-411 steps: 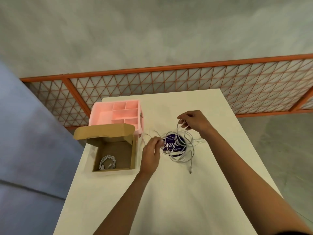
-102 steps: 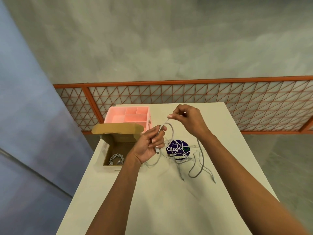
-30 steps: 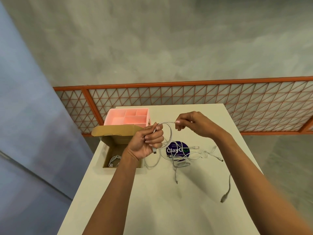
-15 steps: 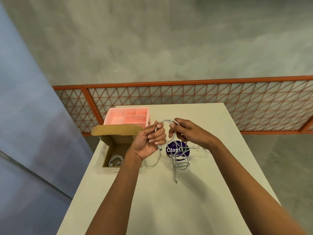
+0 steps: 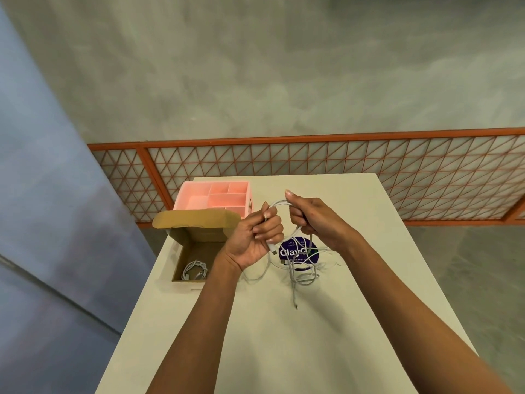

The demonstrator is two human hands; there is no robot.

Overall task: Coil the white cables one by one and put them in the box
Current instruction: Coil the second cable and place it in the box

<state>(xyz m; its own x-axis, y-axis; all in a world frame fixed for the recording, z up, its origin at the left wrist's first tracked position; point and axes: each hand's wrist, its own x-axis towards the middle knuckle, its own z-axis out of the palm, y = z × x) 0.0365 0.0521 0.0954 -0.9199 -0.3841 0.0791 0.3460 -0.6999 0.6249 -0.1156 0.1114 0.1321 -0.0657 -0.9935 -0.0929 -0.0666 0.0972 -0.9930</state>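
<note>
Above the table, both my hands hold one white cable (image 5: 279, 204) bent into a loop. My left hand (image 5: 257, 236) grips the loop's left side, and a plug end sticks out below its fingers. My right hand (image 5: 309, 220) grips the loop's right side, close to the left hand. Under my hands, a loose tangle of white cables (image 5: 302, 275) lies on the table. The open cardboard box (image 5: 181, 251) stands at the left, its flap raised. One coiled white cable (image 5: 194, 270) lies inside it.
A pink divided organiser tray (image 5: 216, 197) stands behind the box. A round purple sticker (image 5: 295, 253) lies under the tangle. The white table (image 5: 270, 336) ends close to the box on the left. An orange lattice rail (image 5: 312, 163) runs behind the table.
My right hand has swung back in toward the left hand, laying another turn of cable onto the loop. The trailing end has been drawn in from the right side of the table.
</note>
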